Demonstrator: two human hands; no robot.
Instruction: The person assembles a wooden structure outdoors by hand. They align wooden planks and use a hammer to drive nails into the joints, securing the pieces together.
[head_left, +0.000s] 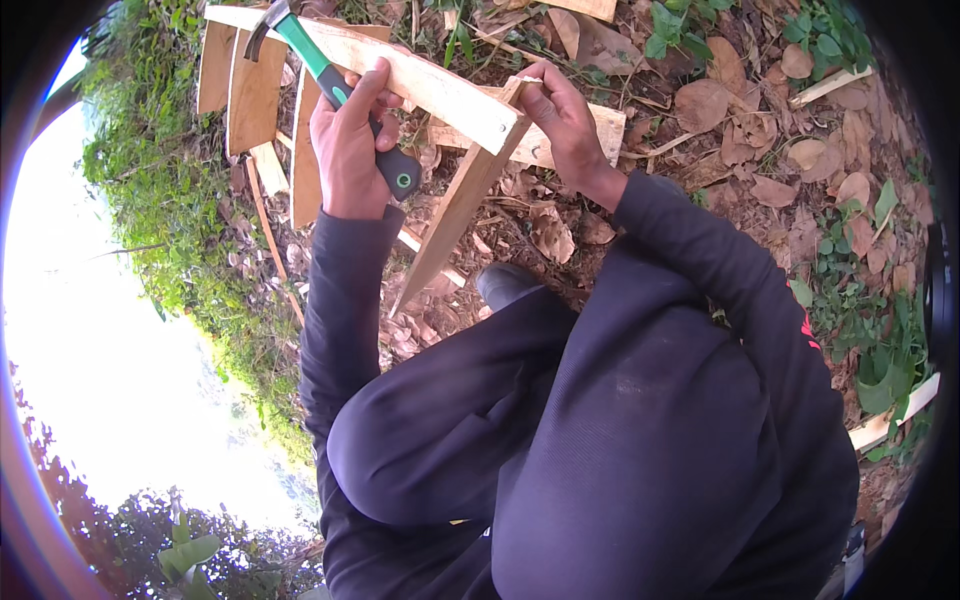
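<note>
My left hand (pixel 352 150) is closed around the dark grip of a claw hammer (pixel 318 62) with a green handle. The hammer's head points up and away, over the far end of a pale wooden board (pixel 420 85). My left thumb lies against that board's near edge. At the board's right end, a small nail head seems to show. A narrow wooden stake (pixel 447 210) crosses under this end and slants down to a point. My right hand (pixel 568 125) pinches the stake's upper end, where it meets the board. Behind it lies another flat board (pixel 600 130).
Several curved wooden pieces (pixel 255 95) stand at the upper left. Dry leaves (pixel 700 105) and soil cover the ground, with wood strips (pixel 895 415) at the right. My bent knees (pixel 640 390) and a shoe (pixel 505 285) lie below the work. A grassy bank (pixel 160 180) borders the left.
</note>
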